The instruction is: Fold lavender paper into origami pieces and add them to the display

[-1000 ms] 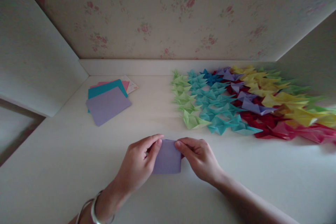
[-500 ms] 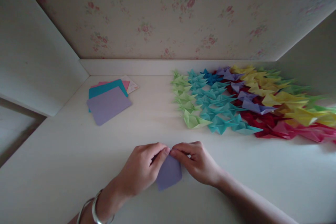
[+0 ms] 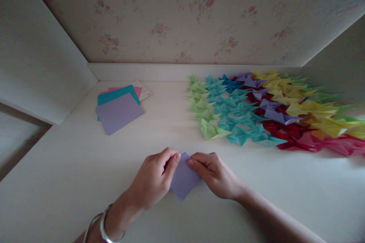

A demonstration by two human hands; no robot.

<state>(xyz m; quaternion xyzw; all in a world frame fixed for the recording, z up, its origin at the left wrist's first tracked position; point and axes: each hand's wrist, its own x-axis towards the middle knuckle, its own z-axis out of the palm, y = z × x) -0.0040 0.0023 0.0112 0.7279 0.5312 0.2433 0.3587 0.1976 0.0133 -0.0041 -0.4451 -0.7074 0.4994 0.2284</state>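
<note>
A small purple sheet of paper (image 3: 184,182) sits between my hands, turned so that one corner points away from me and another toward me. My left hand (image 3: 156,172) pinches its upper left edge between thumb and fingers. On the opposite side, my right hand (image 3: 215,174) pinches the upper right edge, with the thumb on top. The fingers under the paper are hidden. Silver bangles (image 3: 104,226) ring my left wrist.
At the back left of the white table (image 3: 71,182) lies a stack of coloured paper (image 3: 121,112), purple on top. Many folded paper figures (image 3: 239,112) in green, teal, red, purple and yellow stand in rows at the back right. Behind is a flowered wall (image 3: 171,19).
The purple paper has turned from square-on to corner-up. My fingertips came together at its top, then moved apart along its two upper edges. The view has shifted slightly.
</note>
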